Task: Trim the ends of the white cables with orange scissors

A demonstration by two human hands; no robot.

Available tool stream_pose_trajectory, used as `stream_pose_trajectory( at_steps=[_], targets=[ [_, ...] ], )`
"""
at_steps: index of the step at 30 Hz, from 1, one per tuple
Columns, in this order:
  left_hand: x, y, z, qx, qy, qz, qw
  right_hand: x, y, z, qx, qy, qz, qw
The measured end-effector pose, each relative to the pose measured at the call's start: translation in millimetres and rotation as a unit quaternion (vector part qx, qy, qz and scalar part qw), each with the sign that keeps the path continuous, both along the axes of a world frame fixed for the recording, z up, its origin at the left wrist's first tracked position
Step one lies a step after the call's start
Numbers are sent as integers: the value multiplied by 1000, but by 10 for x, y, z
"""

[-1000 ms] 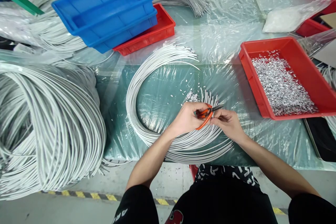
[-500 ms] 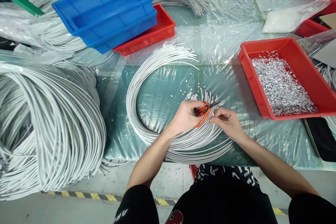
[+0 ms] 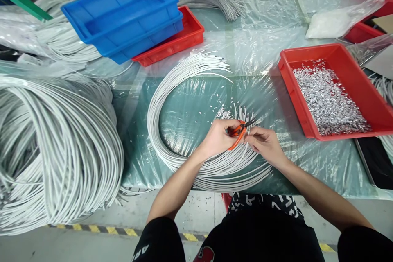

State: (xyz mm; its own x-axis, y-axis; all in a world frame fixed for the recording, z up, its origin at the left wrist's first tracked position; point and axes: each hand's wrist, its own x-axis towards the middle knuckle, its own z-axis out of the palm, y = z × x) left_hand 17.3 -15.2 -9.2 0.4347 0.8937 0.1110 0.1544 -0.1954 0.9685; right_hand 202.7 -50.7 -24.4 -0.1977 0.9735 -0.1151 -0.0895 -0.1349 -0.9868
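In the head view my left hand (image 3: 217, 136) is closed around pliers with orange handles (image 3: 238, 141). Their dark, narrow jaws point right, above the cable ends. Close beside them, my right hand (image 3: 265, 143) pinches thumb and fingers together at the cut ends; whatever small piece it grips is hidden by the fingertips. Both hands are over a curved bundle of thin white cables (image 3: 158, 114), which lies in an open loop on the table. A small heap of white cut bits (image 3: 224, 113) lies just behind my left hand.
A red tray (image 3: 346, 69) of small shiny metal pieces stands at the right, with a dark phone-like slab (image 3: 376, 159) by its front. Stacked blue trays (image 3: 123, 16) rest on a red tray (image 3: 192, 28) at the back left. A large cable coil (image 3: 67, 147) fills the left.
Hardly anything differs. The right fingertips have moved slightly left, closer to the pliers, and the view has shifted a touch.
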Motion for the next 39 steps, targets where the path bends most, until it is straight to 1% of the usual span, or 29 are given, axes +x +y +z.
stream_pose_trajectory(
  at_steps=[3, 5, 8, 10, 15, 21, 27, 32, 39],
  targets=[
    [5, 6, 11, -3, -9, 15, 1000, 11, -11, 17, -24, 12, 15, 1000],
    [-1, 13, 17, -2, -15, 32, 999, 20, -12, 47, -31, 17, 13, 999],
    [-20, 25, 29, 7, -14, 60, 998, 26, -8, 94, -31, 50, 10, 998],
    [-30, 30, 41, 8, -14, 68, 998, 22, -5, 117, -28, 59, 13, 998],
    [-25, 21, 57, 8, -20, 39, 999, 5, -3, 134, -12, 39, 18, 999],
    [2, -4, 50, 8, -28, 5, 1000, 14, -10, 76, -4, 21, 20, 1000],
    [-4, -3, 54, 13, -26, 5, 1000, 18, -9, 33, -4, 20, 4, 1000],
    [-5, -1, 30, 31, -7, 4, 999, 19, -5, 28, -2, 12, 10, 1000],
    [1, -6, 34, 28, -3, 1, 1000, 21, -11, 12, -2, 25, 17, 1000]
  ],
)
